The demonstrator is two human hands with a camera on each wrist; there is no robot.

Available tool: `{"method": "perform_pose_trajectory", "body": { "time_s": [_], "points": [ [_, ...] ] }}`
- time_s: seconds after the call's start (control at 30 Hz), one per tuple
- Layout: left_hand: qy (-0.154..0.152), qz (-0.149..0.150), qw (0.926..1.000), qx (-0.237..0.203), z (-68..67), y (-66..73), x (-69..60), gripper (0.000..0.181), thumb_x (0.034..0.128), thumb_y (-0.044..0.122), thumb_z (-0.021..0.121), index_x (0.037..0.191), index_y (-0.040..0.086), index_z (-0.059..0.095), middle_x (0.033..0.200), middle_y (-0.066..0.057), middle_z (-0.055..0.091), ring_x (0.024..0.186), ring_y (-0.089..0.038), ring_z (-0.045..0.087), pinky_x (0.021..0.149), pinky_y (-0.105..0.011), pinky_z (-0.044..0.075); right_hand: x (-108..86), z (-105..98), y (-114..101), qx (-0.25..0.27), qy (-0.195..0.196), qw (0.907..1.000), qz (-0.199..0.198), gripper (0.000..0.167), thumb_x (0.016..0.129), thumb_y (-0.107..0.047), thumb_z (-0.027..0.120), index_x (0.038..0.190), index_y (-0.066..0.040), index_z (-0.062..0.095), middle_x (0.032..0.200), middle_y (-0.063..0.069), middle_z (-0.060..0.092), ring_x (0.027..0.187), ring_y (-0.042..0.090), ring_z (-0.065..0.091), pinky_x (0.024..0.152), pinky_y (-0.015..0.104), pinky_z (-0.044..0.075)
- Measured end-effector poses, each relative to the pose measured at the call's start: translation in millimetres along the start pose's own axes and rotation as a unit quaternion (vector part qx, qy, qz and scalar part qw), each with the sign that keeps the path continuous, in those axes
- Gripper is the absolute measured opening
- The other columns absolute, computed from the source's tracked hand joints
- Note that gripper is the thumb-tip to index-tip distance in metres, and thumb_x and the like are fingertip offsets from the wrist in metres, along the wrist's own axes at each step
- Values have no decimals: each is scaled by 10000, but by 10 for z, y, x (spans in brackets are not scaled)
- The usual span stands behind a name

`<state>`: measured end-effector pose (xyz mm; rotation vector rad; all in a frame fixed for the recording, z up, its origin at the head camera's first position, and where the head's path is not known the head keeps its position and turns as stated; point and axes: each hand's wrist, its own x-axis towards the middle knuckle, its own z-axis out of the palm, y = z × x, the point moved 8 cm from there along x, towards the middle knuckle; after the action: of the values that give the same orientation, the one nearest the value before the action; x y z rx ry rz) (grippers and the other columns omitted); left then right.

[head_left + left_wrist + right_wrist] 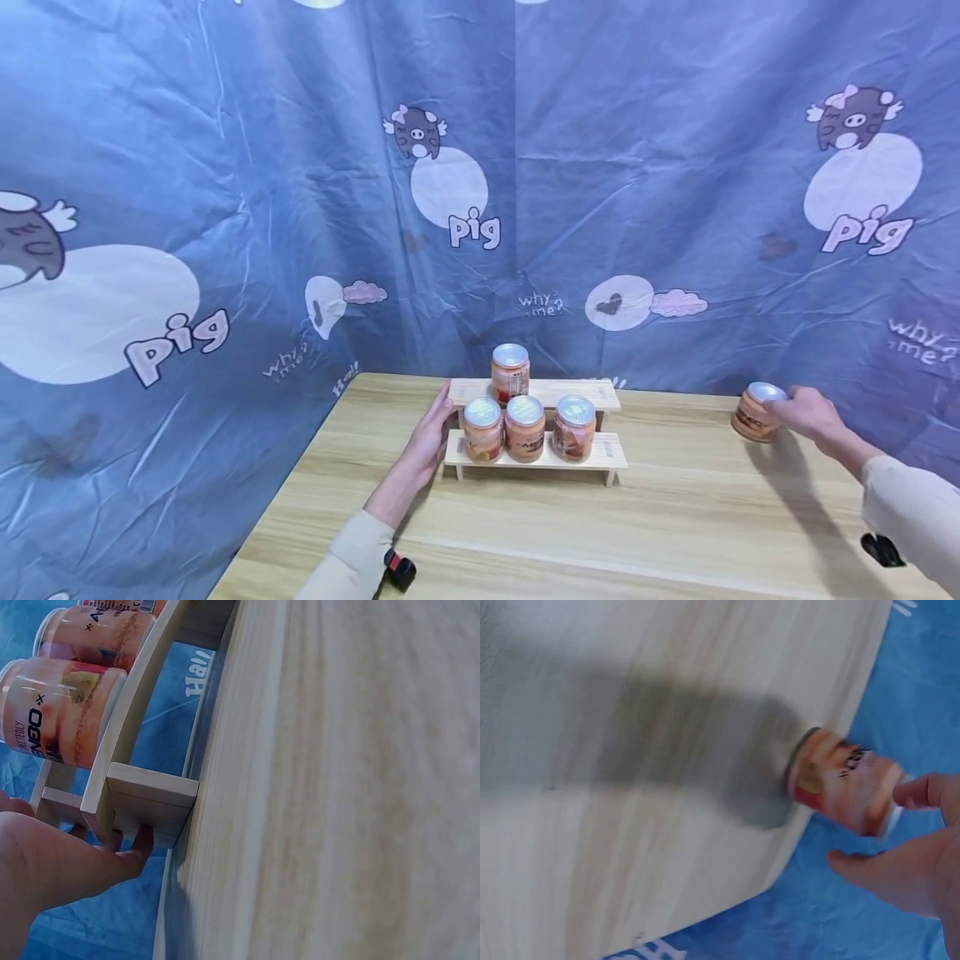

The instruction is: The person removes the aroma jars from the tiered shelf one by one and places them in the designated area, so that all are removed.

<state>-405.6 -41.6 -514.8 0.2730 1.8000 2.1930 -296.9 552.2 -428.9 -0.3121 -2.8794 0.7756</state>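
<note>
A small two-step wooden rack (611, 454) stands on the table. Three cans with silver lids line its lower step, among them a middle can (525, 433); another can (510, 371) is on the upper step. My left hand (426, 440) holds the rack's left end. In the left wrist view its fingertips (141, 844) reach under the overhang and touch the leg. Far to the right, a separate orange can (752, 417) is beside my right hand (810, 414). In the right wrist view a finger is at the blurred can's (847, 780) lid, while the thumb (847, 864) appears apart from it.
A wooden table (525, 533) carries everything. Blue patterned cloth (600, 167) hangs behind it and along the left side. Bare tabletop (675, 442) lies between the rack and the separate can. A shadow (682, 742) stretches from that can across the wood.
</note>
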Motion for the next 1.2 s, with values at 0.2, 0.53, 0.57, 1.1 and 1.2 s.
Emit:
{"method": "perform_pose_trajectory", "body": {
  "time_s": [0.2,0.53,0.57,1.1,1.2],
  "points": [
    [-100,-16,9999,-85,10,0,-10,593,1090,446,413,1636,368,197,1647,-185,226,1513,-392,129,1162,-659,65,-26,-175,-398,-207,663,9975,-119,587,1003,-240,565,1300,248,433,1288,496,433,1115,703,411,911,700,406],
    [-63,87,9999,-91,-15,36,-34,576,1102,426,391,1639,350,198,1657,-155,219,1510,-386,148,1133,-699,-24,-132,-95,-1563,517,1385,9829,-1101,300,1006,-191,572,1169,30,693,1061,211,732,928,252,682,735,299,484],
    [-40,93,9999,-92,-12,36,-33,579,1101,427,394,1640,343,199,1655,-154,226,1508,-384,163,1141,-690,-10,-154,-79,-1677,671,1442,9801,-1184,275,1005,-190,579,1142,7,712,1027,179,747,893,167,679,709,248,465],
    [65,288,9996,-32,69,1,32,579,1104,414,397,1642,300,213,1637,-155,283,1484,-417,225,1142,-691,7,-254,674,-3150,1580,930,9491,-2561,234,939,-209,756,1102,-48,711,980,75,744,829,212,703,734,265,574],
    [81,327,9994,-25,63,8,10,581,1108,403,391,1645,279,206,1635,-155,290,1476,-423,241,1156,-671,51,-234,877,-3311,1659,652,9520,-2489,360,913,-290,796,1145,-36,690,1018,121,737,865,242,710,771,359,593]
  ]
}}
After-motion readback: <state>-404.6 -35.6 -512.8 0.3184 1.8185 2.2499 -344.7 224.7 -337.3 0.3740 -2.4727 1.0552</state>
